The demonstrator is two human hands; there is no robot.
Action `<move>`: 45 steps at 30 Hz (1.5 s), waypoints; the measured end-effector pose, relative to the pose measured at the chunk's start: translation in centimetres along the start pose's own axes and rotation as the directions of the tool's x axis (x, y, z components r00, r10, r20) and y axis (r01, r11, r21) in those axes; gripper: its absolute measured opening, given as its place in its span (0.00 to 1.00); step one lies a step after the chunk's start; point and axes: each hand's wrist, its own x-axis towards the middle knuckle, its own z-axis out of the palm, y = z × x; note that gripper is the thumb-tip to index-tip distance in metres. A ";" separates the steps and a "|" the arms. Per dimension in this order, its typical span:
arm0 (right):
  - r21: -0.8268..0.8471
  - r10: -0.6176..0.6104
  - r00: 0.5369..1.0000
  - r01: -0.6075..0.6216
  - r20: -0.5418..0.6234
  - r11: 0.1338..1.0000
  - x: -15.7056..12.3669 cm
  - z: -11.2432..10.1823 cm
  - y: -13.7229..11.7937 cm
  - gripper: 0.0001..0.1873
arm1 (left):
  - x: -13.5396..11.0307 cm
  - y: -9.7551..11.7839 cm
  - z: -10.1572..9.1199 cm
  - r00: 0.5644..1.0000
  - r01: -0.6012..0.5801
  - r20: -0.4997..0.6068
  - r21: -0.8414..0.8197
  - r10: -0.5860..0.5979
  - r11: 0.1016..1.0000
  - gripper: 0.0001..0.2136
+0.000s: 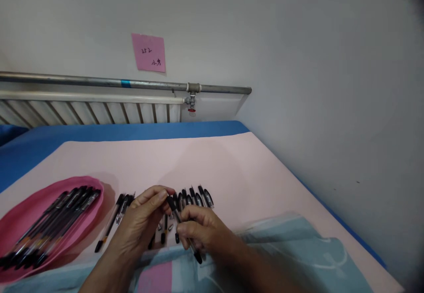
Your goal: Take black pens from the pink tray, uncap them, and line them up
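My right hand (202, 231) grips a black pen (195, 252) by its barrel, tilted with its top end toward the left. My left hand (142, 222) pinches the black cap (171, 203) at that top end with thumb and forefinger. Both hands hover just above a pink sheet (172, 160). Beneath and behind the hands lie several loose pen caps (198, 196) in a row, and small pen parts (164, 227). Two or three pens (114, 220) lie left of my left hand.
A pink oval tray (20, 222) at the left holds several black pens (49, 227). A light blue patterned cloth (298, 249) covers the near edge. Blue surface (132, 130), a radiator (89, 110), a pipe and a wall with a pink note (149, 52) lie behind.
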 end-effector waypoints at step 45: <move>-0.097 -0.049 0.996 0.041 -0.079 0.994 0.3 0.3 0.9 0.08 | 0.3 -0.4 0.1 1.000 0.013 -0.024 -0.002 -0.013 1.000 0.09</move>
